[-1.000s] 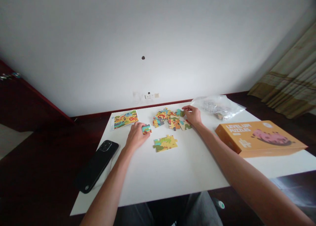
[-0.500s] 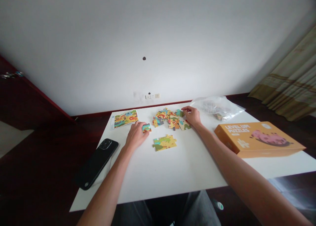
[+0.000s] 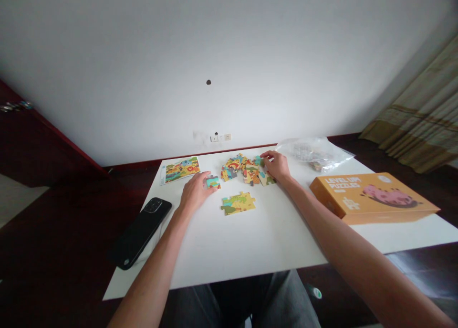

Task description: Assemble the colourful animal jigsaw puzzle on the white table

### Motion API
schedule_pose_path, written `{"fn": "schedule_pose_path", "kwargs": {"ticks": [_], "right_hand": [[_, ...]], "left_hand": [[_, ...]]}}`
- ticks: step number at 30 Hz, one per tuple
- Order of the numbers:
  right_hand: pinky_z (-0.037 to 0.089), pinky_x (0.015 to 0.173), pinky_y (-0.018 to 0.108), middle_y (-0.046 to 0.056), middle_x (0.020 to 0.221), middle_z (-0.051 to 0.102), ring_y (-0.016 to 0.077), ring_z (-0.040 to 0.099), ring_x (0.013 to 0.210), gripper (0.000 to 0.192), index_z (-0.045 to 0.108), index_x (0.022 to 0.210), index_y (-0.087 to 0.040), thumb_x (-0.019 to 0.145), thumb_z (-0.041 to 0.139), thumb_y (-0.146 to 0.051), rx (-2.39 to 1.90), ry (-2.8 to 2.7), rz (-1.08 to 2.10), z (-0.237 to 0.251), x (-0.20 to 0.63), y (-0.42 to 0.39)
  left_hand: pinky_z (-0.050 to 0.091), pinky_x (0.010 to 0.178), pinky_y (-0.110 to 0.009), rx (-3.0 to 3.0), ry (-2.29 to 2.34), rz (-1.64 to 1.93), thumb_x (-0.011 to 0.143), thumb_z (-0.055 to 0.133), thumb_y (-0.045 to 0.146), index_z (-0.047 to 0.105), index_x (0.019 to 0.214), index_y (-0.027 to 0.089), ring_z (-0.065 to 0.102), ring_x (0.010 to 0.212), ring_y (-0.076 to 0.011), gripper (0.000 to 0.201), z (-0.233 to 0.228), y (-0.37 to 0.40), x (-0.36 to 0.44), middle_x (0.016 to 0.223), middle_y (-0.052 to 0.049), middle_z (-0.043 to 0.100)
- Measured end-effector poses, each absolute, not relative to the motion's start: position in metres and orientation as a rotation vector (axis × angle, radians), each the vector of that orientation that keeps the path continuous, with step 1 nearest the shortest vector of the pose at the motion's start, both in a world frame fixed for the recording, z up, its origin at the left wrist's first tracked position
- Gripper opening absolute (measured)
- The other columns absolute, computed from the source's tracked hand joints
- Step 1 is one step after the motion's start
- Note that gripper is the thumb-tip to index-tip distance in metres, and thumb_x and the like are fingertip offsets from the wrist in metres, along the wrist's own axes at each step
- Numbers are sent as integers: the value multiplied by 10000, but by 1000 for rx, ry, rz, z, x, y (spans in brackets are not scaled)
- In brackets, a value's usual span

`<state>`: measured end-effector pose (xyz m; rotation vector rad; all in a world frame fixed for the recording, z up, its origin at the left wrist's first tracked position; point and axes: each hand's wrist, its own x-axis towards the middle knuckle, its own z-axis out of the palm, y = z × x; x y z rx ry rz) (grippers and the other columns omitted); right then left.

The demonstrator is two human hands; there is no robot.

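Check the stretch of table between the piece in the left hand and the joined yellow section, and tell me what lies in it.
Nothing visible does. The left hand holds a teal piece; bare white table separates it from the joined section.

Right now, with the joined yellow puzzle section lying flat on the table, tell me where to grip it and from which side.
Take the joined puzzle section by its two short ends, coming from above. It lies flat on the white table with bare space all round. Probably slide fingers under an edge first, since lifting one corner could pull the pieces apart.
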<state>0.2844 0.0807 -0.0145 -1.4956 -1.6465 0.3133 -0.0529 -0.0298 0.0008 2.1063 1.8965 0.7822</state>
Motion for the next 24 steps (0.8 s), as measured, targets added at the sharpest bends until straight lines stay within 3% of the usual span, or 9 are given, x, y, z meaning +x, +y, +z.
{"fn": "schedule_pose_path", "kwargs": {"ticks": [3, 7, 11, 15, 18, 24], "right_hand": [[490, 775, 302, 85, 970, 766, 197, 662, 824, 250, 798, 945, -178, 843, 571, -203, -1303, -1801, 278, 6, 272, 66], [489, 765, 278, 64, 991, 768, 177, 664, 830, 209, 785, 1028, -189, 899, 633, -253, -960, -2154, 504, 30, 241, 33], [473, 757, 271, 43, 966, 763, 170, 662, 823, 216, 786, 1081, -212, 887, 723, -284, -779, -2536, 696, 37, 212, 3], [443, 727, 260, 50, 968, 743, 172, 651, 825, 272, 786, 1117, -211, 858, 786, -294, -800, -2720, 798, 35, 203, -6], [414, 697, 258, 46, 938, 717, 166, 623, 791, 302, 782, 1137, -216, 863, 795, -342, -865, -2728, 762, 32, 206, -2], [391, 670, 252, 28, 896, 680, 153, 599, 764, 318, 777, 1152, -220, 863, 794, -353, -871, -2715, 759, 27, 209, 3]], "left_hand": [[555, 860, -338, 2082, 1817, 865, 795, 831, 258, 677, 1331, 260, 692, 836, -190, 558, 0, -28, -55, 1245, -60, 682], [556, 784, -296, 1906, 1661, 978, 787, 746, 140, 712, 1274, 242, 683, 778, -147, 499, 4, -25, -58, 1231, -73, 637], [540, 777, -262, 1627, 1304, 1007, 779, 707, 181, 656, 1350, 235, 659, 801, -127, 575, 23, -29, -63, 1149, -49, 604], [491, 708, -233, 1668, 1187, 761, 762, 676, 206, 724, 1161, 201, 596, 749, -111, 402, 34, -36, -67, 1083, -29, 613], [424, 624, -221, 1799, 1260, 548, 740, 649, 184, 736, 1043, 178, 542, 679, -119, 315, 27, -36, -65, 903, -7, 621], [403, 647, -236, 2012, 1222, 392, 735, 625, 158, 726, 990, 196, 538, 721, -151, 277, 22, -36, -63, 819, 7, 627]]}}
